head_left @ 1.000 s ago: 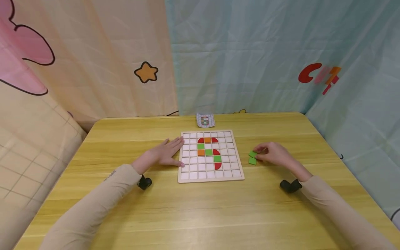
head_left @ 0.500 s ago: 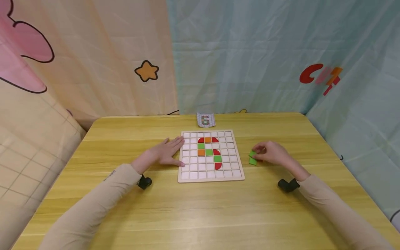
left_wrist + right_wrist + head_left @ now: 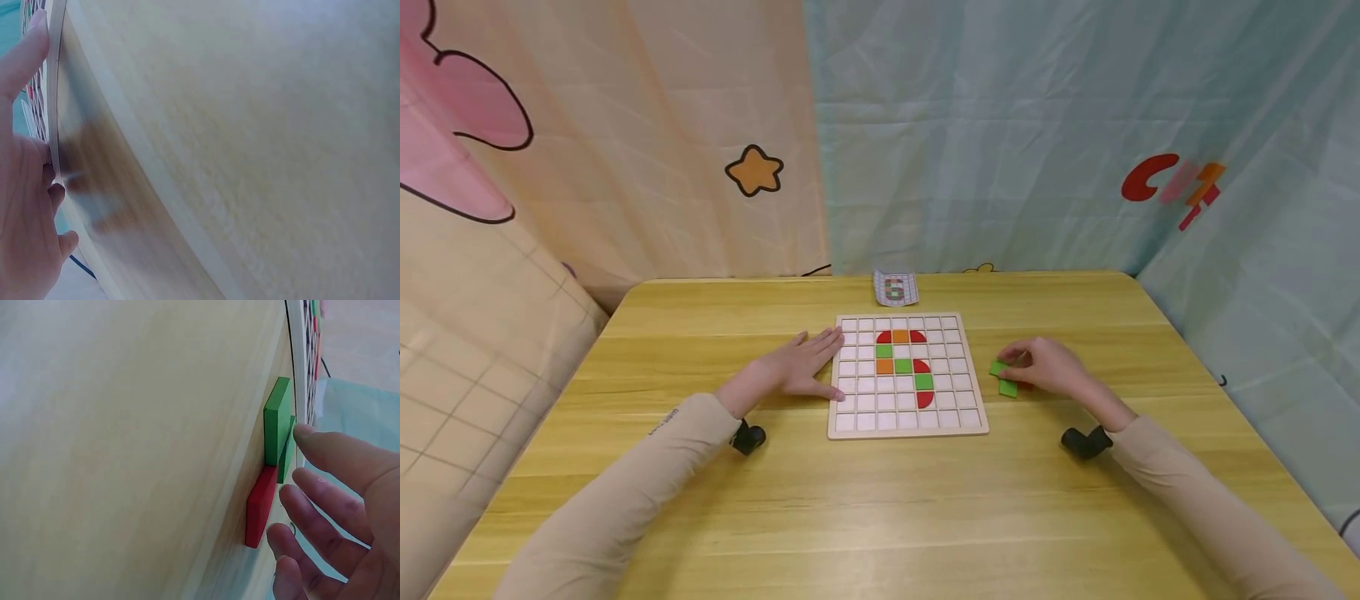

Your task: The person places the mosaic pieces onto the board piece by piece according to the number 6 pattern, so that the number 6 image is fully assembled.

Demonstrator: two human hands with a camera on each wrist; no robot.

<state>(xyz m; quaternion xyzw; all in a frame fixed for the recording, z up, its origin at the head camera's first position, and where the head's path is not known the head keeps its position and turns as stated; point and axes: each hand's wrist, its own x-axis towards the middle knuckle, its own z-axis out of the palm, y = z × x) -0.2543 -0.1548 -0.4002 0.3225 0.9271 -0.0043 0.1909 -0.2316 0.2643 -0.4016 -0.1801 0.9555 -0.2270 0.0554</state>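
Observation:
A wooden grid board (image 3: 957, 423) lies mid-table with red, orange and green tiles set in its middle cells. My left hand (image 3: 818, 363) rests flat on the table, fingers straight, touching the board's left edge (image 3: 55, 75). My right hand (image 3: 1024, 365) is to the right of the board, over loose tiles. Two green tiles (image 3: 1004, 379) lie there; the right wrist view shows one green tile (image 3: 277, 419), a second (image 3: 287, 456) behind it and a red tile (image 3: 259, 509). The fingers (image 3: 325, 450) are loosely spread, the index tip at the second green tile, gripping nothing.
A small card (image 3: 895, 288) printed with a coloured 6 stands at the table's far edge behind the board. Fabric walls close in on the left, back and right. Bare wooden tabletop (image 3: 880, 500) stretches in front of the board.
My right hand has crept slightly left over the loose tiles, and the upper green tile has shifted a little toward the board. The left hand has stayed put.

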